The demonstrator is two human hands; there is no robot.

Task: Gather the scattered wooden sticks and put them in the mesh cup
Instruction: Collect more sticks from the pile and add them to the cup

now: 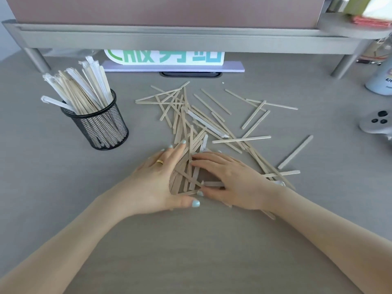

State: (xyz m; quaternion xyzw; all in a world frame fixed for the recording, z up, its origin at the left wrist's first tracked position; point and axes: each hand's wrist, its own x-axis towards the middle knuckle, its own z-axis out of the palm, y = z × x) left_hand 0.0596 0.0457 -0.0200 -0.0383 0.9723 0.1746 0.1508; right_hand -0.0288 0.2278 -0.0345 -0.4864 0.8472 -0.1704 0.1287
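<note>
Several flat wooden sticks lie scattered across the middle of the grey table, a few of them in white paper wrappers. A black mesh cup stands at the left, holding several sticks and wrapped sticks that lean left. My left hand and my right hand rest flat on the table at the near end of the pile, fingers apart. Between the two palms sits a bunch of sticks, cupped from both sides. Neither hand has lifted anything.
A grey monitor riser spans the back, with a white and green sign under it. A grey controller lies at the right edge, a pale blue bottle behind it. One stick lies apart at the right.
</note>
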